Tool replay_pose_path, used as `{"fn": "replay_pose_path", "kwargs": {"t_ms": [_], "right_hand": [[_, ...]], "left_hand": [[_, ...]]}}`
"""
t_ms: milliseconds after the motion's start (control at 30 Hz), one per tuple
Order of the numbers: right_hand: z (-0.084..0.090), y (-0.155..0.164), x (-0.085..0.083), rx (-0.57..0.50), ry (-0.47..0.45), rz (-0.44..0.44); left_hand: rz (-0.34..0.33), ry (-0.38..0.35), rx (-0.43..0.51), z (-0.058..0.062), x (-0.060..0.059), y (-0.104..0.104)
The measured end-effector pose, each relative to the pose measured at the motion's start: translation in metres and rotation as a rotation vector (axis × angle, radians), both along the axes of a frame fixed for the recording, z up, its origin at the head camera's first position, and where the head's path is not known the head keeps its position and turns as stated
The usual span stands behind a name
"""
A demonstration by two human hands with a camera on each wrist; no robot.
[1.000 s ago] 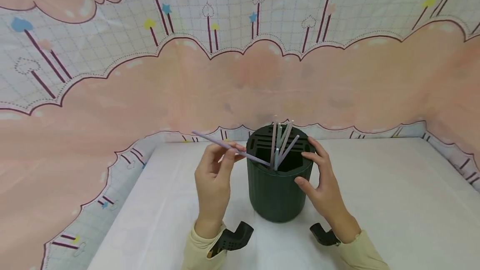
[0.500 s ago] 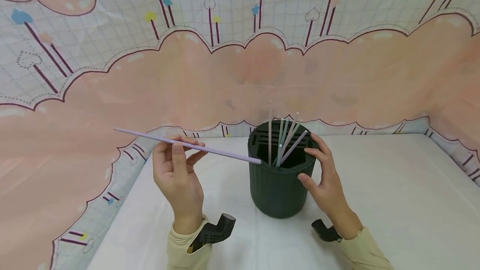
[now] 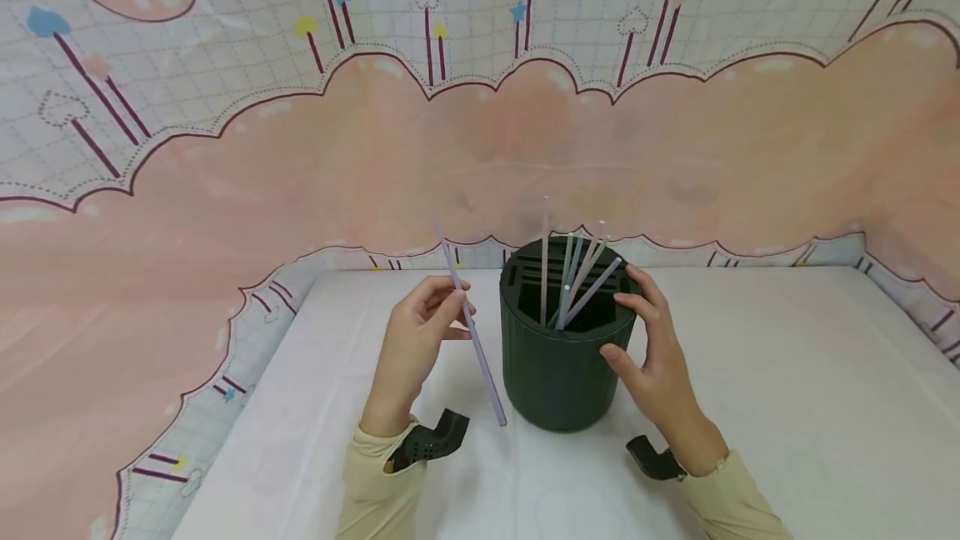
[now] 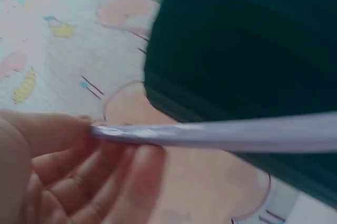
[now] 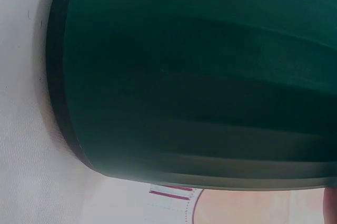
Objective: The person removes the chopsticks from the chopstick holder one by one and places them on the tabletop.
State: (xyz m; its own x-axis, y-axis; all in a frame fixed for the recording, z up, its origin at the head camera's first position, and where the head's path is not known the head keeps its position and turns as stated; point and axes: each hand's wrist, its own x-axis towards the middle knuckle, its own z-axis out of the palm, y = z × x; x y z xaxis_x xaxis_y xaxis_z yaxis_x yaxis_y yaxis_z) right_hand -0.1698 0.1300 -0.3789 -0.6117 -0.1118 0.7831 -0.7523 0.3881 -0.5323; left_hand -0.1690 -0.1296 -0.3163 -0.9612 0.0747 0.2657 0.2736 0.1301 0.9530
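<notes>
A lilac straw [image 3: 482,361] is pinched between the thumb and fingers of my left hand [image 3: 412,340]. It slants steeply, its lower end hanging in front of and left of a dark green round holder [image 3: 562,382]. In the left wrist view the straw [image 4: 226,134] crosses in front of the holder's side. The holder stands upright, with a slotted top at the back and a wide opening in front. Several pastel straws, one of them pink [image 3: 544,273], lean inside that opening. My right hand [image 3: 660,365] grips the holder's right rim, thumb on its near side.
A white tabletop [image 3: 780,407] carries the holder. Behind and to the left rises a cloth backdrop [image 3: 390,182] printed with pink clouds. Each wrist wears a black camera mount, the left mount [image 3: 431,440] close below the straw's lower end.
My left hand has drawn the straw out of the holder to the left, then come partly back right and turned it from near level to steep. The right hand keeps its grip.
</notes>
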Motion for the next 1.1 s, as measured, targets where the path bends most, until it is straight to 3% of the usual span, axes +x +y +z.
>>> {"fn": "replay_pose_path", "kwargs": {"t_ms": [167, 333, 833, 967, 1100], "right_hand": [[0.010, -0.004, 0.007, 0.002, 0.004, -0.004], [0.008, -0.005, 0.009, -0.005, -0.005, -0.005], [0.010, -0.004, 0.003, 0.005, 0.004, -0.011], [0.009, -0.003, 0.002, 0.003, -0.002, -0.009], [0.008, -0.003, 0.001, -0.008, -0.004, 0.002]], "left_hand": [[0.059, -0.121, -0.195, -0.030, -0.021, -0.004], [0.056, -0.169, -0.312, -0.058, -0.036, -0.007], [0.048, -0.367, -0.487, -0.121, -0.065, -0.009], [0.052, -0.412, -0.471, -0.132, -0.065, -0.009], [0.059, -0.414, -0.476, -0.135, -0.065, -0.009]]}}
